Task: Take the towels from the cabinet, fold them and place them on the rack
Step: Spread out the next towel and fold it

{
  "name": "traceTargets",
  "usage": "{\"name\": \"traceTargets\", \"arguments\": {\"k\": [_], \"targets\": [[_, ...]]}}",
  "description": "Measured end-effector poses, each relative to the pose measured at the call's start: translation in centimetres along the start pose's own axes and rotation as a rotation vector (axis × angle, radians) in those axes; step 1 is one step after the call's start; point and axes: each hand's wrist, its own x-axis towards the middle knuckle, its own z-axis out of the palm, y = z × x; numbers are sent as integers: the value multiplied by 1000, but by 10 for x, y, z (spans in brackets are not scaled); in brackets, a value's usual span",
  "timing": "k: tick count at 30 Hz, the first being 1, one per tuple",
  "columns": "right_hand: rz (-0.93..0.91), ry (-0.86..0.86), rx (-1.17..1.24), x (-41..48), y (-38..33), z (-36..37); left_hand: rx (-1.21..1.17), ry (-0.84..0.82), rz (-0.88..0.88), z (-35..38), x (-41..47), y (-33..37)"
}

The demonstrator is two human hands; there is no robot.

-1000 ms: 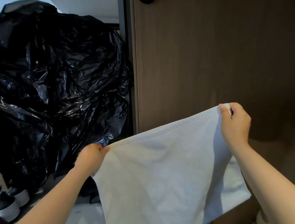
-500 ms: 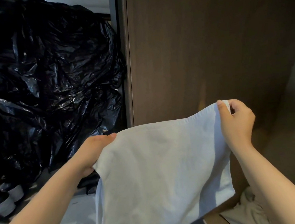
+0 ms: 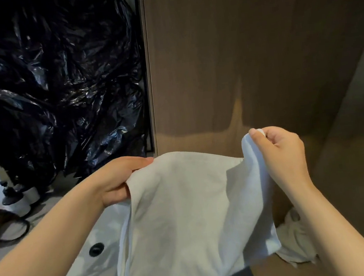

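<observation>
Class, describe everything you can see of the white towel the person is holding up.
The white towel is plain, soft, slightly creased cloth. It hangs spread out in front of a brown wooden panel, its top edge sagging between the hands. The left hand grips one upper corner; the right hand pinches the other, raised a little higher. Its lower part runs out of view.

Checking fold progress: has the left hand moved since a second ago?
Yes. The left hand moved right, from beside the wooden cabinet panel edge toward the right hand.
</observation>
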Motion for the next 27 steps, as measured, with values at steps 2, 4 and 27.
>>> {"name": "traceTargets", "arguments": {"k": [2, 4, 27], "targets": [[52, -41, -7, -13, 9, -3, -58, -7, -48, 6, -5, -15], [101, -87, -9, -25, 19, -2, -117, 52, -99, 9, -5, -30], [441, -420, 279, -100, 41, 95, -491, 245, -146, -22, 61, -94]]}}
